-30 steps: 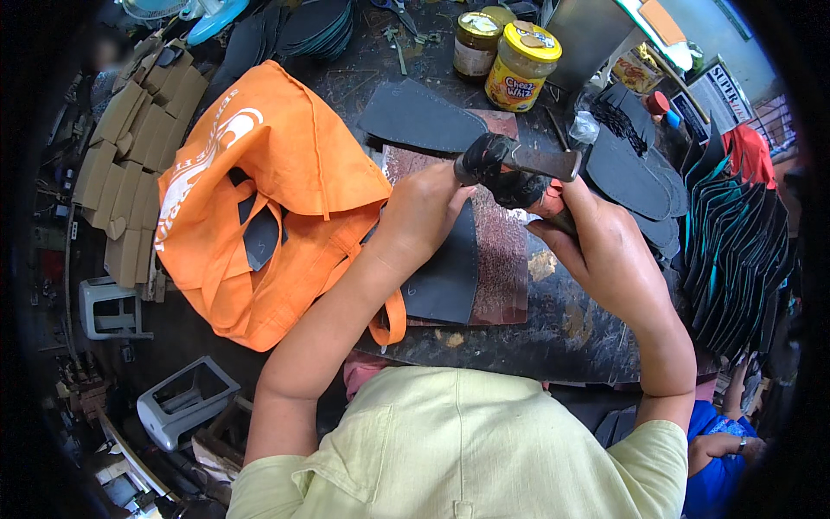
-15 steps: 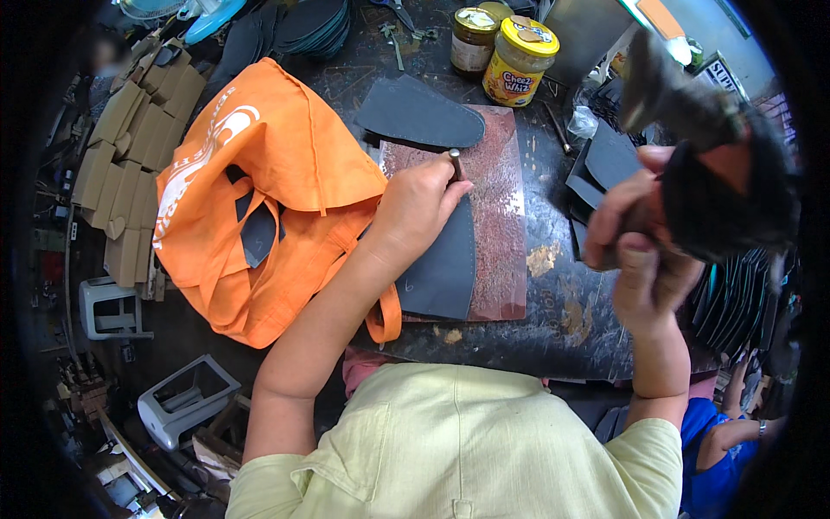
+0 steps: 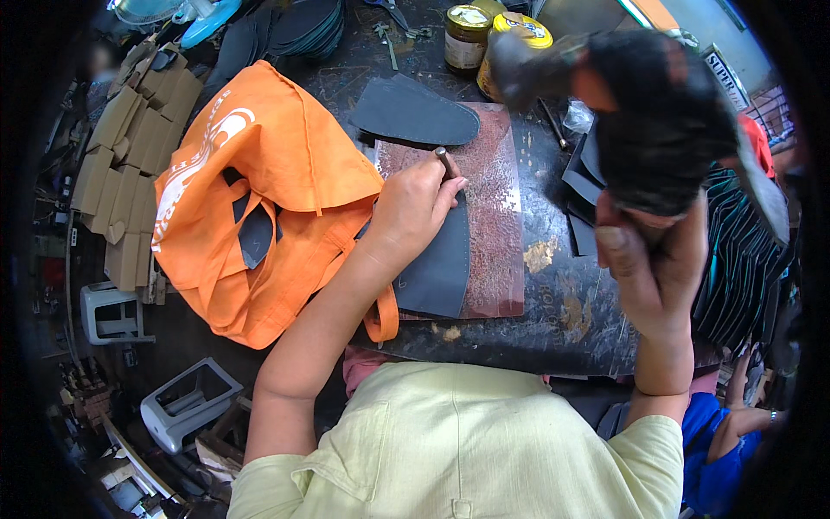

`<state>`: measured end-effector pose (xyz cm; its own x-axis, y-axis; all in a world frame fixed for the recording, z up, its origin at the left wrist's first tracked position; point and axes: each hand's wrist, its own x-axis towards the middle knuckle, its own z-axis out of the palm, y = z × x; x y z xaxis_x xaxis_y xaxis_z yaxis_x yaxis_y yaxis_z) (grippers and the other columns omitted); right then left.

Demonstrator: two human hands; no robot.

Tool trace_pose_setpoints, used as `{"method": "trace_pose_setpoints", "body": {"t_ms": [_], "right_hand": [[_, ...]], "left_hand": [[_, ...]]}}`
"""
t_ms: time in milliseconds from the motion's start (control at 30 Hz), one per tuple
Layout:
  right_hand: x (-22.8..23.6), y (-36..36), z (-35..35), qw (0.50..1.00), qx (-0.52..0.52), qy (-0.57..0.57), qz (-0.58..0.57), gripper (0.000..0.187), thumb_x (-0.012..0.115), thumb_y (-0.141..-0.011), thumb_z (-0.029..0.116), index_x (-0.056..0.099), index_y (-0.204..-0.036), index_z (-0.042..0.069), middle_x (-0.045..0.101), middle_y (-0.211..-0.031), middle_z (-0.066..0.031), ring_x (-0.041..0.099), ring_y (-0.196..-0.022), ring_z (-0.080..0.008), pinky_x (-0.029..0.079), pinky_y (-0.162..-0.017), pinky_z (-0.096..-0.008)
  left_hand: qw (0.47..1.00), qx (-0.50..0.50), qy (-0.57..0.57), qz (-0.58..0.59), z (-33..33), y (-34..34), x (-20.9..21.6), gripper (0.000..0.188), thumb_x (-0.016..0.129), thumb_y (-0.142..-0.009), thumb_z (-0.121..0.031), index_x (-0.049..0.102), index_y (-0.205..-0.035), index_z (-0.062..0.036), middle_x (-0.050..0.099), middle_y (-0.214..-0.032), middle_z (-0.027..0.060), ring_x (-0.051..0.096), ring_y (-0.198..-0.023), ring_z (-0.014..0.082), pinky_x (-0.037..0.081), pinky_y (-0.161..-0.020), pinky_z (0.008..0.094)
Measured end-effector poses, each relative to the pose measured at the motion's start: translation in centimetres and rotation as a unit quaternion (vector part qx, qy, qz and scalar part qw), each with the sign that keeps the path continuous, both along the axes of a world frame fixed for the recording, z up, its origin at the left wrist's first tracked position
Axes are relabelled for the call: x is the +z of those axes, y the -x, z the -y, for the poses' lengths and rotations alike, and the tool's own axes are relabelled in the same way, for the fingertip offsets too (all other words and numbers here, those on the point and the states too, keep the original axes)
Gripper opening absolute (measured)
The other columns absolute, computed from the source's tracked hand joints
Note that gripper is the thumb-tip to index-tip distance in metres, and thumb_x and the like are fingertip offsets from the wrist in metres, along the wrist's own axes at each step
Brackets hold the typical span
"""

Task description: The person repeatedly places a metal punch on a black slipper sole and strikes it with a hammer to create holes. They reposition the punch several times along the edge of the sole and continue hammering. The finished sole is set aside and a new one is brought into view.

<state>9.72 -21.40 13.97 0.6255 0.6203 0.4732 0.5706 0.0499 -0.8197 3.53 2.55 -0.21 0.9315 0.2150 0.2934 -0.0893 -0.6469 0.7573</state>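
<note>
My left hand [image 3: 408, 206] is closed around a short metal punch [image 3: 444, 162], its top end sticking up above the fingers. Under that hand lies a dark grey cut sheet [image 3: 438, 268] with a line of tiny holes along its right edge. The sheet rests on a worn reddish-brown board [image 3: 500, 233]. A second dark cut piece [image 3: 415, 109] with a rounded end overlaps the board's far edge. Raised at the right, my right hand [image 3: 657, 272] grips a hammer [image 3: 653, 130] with black wrapping; motion blurs its head, which partly covers a yellow-lidded jar [image 3: 529, 30].
An orange cloth bag [image 3: 298, 147] sits left of the board. Another jar [image 3: 467, 48] and scissors [image 3: 394, 12] are at the back. Dark pieces are stacked far left [image 3: 309, 30] and right [image 3: 735, 290]. Grey stools [image 3: 192, 402] stand on the floor. A person in blue [image 3: 711, 450] is lower right.
The hammer has swung left and toward the jars, with its wrapped part now above my right hand. My left hand keeps its grip on the punch, which leans slightly more.
</note>
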Motion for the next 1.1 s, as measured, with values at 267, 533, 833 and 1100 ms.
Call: {"method": "trace_pose_setpoints", "body": {"t_ms": [267,533,833,1100], "right_hand": [[-0.2,-0.1,0.5,0.998,-0.011,0.032,0.043,0.059,0.074,-0.101,0.015,0.04,-0.147,0.0,0.067,-0.099,-0.0103,0.057,-0.065,-0.0068,0.046,-0.058,-0.0189],[-2.9,0.8,-0.7,0.996,-0.035,-0.061,-0.056,0.057,0.067,-0.105,0.02,0.042,-0.152,0.0,0.061,-0.088,-0.0071,0.058,-0.064,-0.009,0.048,-0.055,-0.0232],[-0.6,-0.1,-0.2,0.944,0.005,0.3,0.137,0.043,0.078,-0.091,0.006,0.054,-0.126,0.0,0.069,-0.096,-0.0214,0.07,-0.085,-0.0395,0.055,-0.076,-0.0399],[-2.9,-0.7,-0.7,0.927,-0.003,0.342,0.151,0.048,0.079,-0.091,0.012,0.051,-0.128,0.0,0.07,-0.096,-0.0259,0.069,-0.091,-0.0478,0.054,-0.073,-0.0493]], "left_hand": [[1.0,-0.016,-0.013,0.005,-0.5,0.1,-0.4,0.016,0.07,-0.101,-0.011,0.066,-0.099,0.0039,0.072,-0.086,0.0165,0.076,-0.075,0.0253,0.057,-0.067,0.0336],[0.998,-0.027,-0.05,0.024,0.1,0.6,-0.2,0.014,0.073,-0.097,-0.009,0.067,-0.098,0.0029,0.071,-0.089,0.0188,0.073,-0.079,0.0334,0.056,-0.071,0.0391],[0.994,-0.031,-0.095,0.051,0.8,1.1,0.9,0.012,0.072,-0.094,-0.008,0.066,-0.097,0.0018,0.069,-0.093,0.0204,0.068,-0.088,0.0421,0.054,-0.079,0.0491],[0.987,-0.026,-0.138,0.072,0.7,0.8,0.3,0.017,0.071,-0.097,-0.015,0.064,-0.101,0.0006,0.069,-0.092,0.0197,0.068,-0.086,0.0411,0.054,-0.076,0.0497]]}}
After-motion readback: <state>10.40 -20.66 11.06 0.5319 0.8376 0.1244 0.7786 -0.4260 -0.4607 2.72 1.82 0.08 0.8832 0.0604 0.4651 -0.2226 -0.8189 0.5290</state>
